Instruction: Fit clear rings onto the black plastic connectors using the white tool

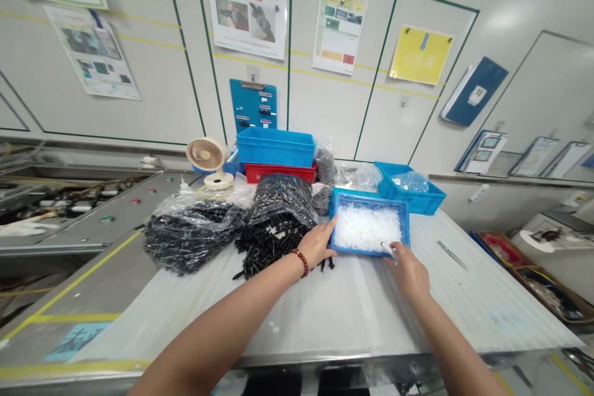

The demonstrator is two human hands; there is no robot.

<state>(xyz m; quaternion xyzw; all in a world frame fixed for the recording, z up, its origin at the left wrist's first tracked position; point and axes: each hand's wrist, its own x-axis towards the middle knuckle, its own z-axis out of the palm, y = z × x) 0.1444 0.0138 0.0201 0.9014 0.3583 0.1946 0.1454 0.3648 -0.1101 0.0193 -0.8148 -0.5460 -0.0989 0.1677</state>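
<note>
A blue tray [406,223] full of small white translucent pieces stands tilted on the table, right of centre. My left hand [320,242], with a beaded bracelet at the wrist, is closed on the tray's left edge. At the tray's lower right corner my right hand [408,267] grips a small white tool [388,250], its tip over the white pieces. Left of the tray, a heap of black slender parts [266,244] spills from an open clear bag [283,195]. Another bag of black parts [190,235] lies farther left.
Metal tweezers [452,255] lie to the right on the white table cover [325,322]. Behind are a beige fan [207,154], a blue bin [276,147] on a red bin [278,173], and another blue bin [424,197] at the back right.
</note>
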